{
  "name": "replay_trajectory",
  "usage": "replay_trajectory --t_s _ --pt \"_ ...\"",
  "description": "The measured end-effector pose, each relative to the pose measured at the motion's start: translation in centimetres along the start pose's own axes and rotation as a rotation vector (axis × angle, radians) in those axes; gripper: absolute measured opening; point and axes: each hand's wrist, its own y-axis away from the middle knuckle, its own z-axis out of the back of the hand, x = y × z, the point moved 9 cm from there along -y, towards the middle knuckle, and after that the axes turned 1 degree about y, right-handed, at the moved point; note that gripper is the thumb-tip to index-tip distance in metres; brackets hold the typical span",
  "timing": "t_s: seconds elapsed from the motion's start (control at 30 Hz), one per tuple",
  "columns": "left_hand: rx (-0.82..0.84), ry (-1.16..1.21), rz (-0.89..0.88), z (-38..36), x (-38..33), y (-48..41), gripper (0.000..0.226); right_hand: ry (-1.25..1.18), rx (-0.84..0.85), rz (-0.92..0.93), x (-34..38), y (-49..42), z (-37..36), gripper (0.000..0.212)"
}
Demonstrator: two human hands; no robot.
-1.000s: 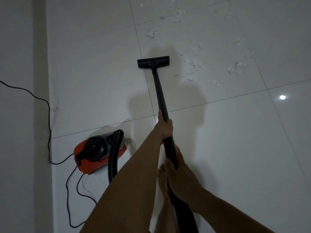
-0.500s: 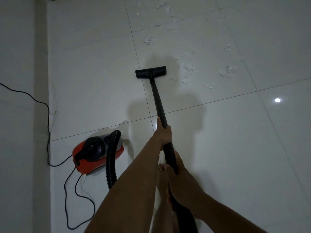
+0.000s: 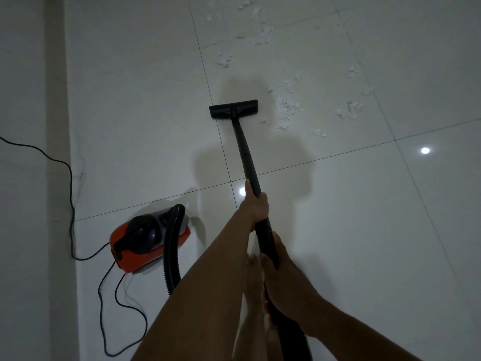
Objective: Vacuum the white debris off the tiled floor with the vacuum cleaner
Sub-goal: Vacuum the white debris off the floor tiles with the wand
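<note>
A black vacuum wand (image 3: 246, 155) runs from my hands to a flat black floor nozzle (image 3: 233, 108) resting on the pale tiled floor (image 3: 364, 230). My left hand (image 3: 256, 207) grips the wand higher up; my right hand (image 3: 282, 267) grips it lower, near the hose. White debris (image 3: 286, 108) lies just right of the nozzle, with more clumps (image 3: 350, 112) further right and scattered bits (image 3: 225, 61) beyond it. The red and black vacuum body (image 3: 145, 243) sits on the floor at my left, its ribbed hose (image 3: 173, 246) curving up from it.
A black power cord (image 3: 70, 178) trails from the wall at the left and loops on the floor beside the vacuum body. The wall (image 3: 26, 178) runs along the left edge. My bare foot (image 3: 253, 282) stands under the wand.
The nozzle has drawn back toward me along the floor, away from the far debris. Both hands kept their grip on the wand.
</note>
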Motion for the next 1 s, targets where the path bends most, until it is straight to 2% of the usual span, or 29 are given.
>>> replay_trajectory --t_s 0.47,1.0 --pt "-0.007 -0.003 -0.01 4.7 -7.1 -5.1 0.07 -0.088 0.037 -0.034 7.5 -5.7 0.6 0.058" --pt "-0.036 0.029 -0.008 6.0 -12.8 -9.6 0.071 -0.003 0.041 -0.023 12.4 -10.5 3.9 0.061"
